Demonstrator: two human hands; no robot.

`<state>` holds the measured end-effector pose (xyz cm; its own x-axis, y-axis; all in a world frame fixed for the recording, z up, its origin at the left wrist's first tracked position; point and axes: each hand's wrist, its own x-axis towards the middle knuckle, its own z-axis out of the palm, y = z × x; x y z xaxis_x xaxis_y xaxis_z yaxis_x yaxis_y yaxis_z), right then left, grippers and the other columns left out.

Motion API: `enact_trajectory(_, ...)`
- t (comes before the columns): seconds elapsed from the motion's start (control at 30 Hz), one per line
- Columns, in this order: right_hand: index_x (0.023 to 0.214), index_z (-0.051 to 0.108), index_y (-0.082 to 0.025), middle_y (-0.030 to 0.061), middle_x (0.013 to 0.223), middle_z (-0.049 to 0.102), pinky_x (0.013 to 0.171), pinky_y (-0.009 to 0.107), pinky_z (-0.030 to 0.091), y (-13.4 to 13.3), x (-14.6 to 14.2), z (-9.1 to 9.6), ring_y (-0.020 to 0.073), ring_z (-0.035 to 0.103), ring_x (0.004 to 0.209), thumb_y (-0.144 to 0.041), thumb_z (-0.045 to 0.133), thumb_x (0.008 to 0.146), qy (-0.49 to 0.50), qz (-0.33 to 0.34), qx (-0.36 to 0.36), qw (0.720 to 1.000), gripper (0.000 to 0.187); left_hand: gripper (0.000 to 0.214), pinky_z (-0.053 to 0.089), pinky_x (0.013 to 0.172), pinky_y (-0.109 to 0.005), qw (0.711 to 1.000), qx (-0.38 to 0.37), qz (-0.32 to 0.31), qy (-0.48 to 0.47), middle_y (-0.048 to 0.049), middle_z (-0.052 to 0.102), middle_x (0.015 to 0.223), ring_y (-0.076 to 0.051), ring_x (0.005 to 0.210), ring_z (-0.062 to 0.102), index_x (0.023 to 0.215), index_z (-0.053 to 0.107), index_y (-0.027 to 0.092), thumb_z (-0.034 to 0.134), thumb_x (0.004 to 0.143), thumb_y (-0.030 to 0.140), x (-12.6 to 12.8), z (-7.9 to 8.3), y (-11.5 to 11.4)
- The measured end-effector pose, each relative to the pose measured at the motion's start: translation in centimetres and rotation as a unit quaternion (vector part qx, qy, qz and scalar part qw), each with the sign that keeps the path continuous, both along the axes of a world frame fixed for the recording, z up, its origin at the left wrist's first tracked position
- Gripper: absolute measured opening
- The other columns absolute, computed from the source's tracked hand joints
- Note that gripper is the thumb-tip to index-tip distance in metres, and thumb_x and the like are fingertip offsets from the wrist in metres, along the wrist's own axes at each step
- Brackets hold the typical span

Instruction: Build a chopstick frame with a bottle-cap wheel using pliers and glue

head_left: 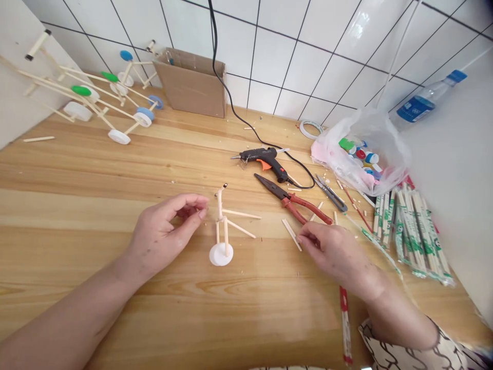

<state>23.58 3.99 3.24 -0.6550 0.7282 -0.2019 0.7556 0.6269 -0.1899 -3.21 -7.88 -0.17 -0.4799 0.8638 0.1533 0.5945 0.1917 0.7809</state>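
A small frame of pale wooden sticks (226,234) stands on a white bottle cap (221,254) in the middle of the table, with two sticks jutting to the right. Just left of it is my left hand (162,236), thumb and fingertips closed together and nothing visible between them. My right hand (339,252) is over the table below the red-handled pliers (288,198). Its thumb and forefinger are closed at the lower end of short cut wooden sticks (291,235) lying side by side; the fingertips partly hide the grip.
Behind lie a black glue gun (265,156) with its cord, and a utility knife (331,194). On the right are a plastic bag (327,149) of bottle caps, wrapped chopsticks (421,231) and a bottle (419,105). Stick-and-cap models (123,110) and a cardboard box (192,87) stand back left.
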Motion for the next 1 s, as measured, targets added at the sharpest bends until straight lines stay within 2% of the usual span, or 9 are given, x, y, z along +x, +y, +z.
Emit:
enact_trajectory(0.17, 0.077, 0.06, -0.021, 0.0019, 0.07, 0.067, 0.056, 0.027, 0.037, -0.2, 0.0, -0.3, 0.016, 0.059, 0.059, -0.026, 0.05, 0.085, -0.002, 0.011, -0.003, 1.0, 0.013, 0.024, 0.053, 0.071, -0.025, 1.0, 0.006, -0.008, 0.003, -0.0038, 0.071, 0.084, -0.015, 0.072, 0.064, 0.09, 0.066, 0.017, 0.056, 0.077, 0.035, -0.1, -0.2, 0.0)
enact_trajectory(0.5, 0.075, 0.055, -0.021, 0.0021, 0.065, 0.065, 0.053, 0.028, 0.033, -0.8, -0.3, -0.9, 0.0181, 0.061, 0.058, -0.027, 0.05, 0.084, -0.029, 0.039, 0.07, 0.996, 0.012, 0.024, 0.053, 0.069, -0.024, 1.0, 0.004, -0.002, 0.007, -0.0032, 0.072, 0.083, -0.015, 0.072, 0.065, 0.089, 0.066, 0.017, 0.056, 0.077, 0.035, -0.1, -0.2, 0.0)
enact_trajectory(0.77, 0.084, 0.057, -0.017, 0.0068, 0.066, 0.069, 0.049, 0.029, 0.029, -1.1, -1.0, -1.1, 0.0229, 0.067, 0.06, -0.024, 0.044, 0.087, -0.086, 0.012, 0.104, 0.991, 0.015, 0.023, 0.053, 0.07, -0.025, 1.0, 0.005, -0.005, 0.012, -0.0026, 0.072, 0.083, -0.015, 0.072, 0.065, 0.089, 0.066, 0.018, 0.056, 0.077, 0.035, -0.1, -0.2, 0.0)
enact_trajectory(1.0, 0.085, 0.057, -0.015, 0.0092, 0.069, 0.069, 0.047, 0.029, 0.027, -1.3, -1.3, -1.0, 0.0221, 0.066, 0.059, -0.02, 0.042, 0.087, -0.101, 0.02, 0.119, 0.987, 0.016, 0.022, 0.054, 0.07, -0.025, 1.0, 0.013, -0.007, 0.01, -0.003, 0.072, 0.083, -0.015, 0.071, 0.065, 0.089, 0.066, 0.018, 0.056, 0.077, 0.034, -0.1, -0.2, 0.0)
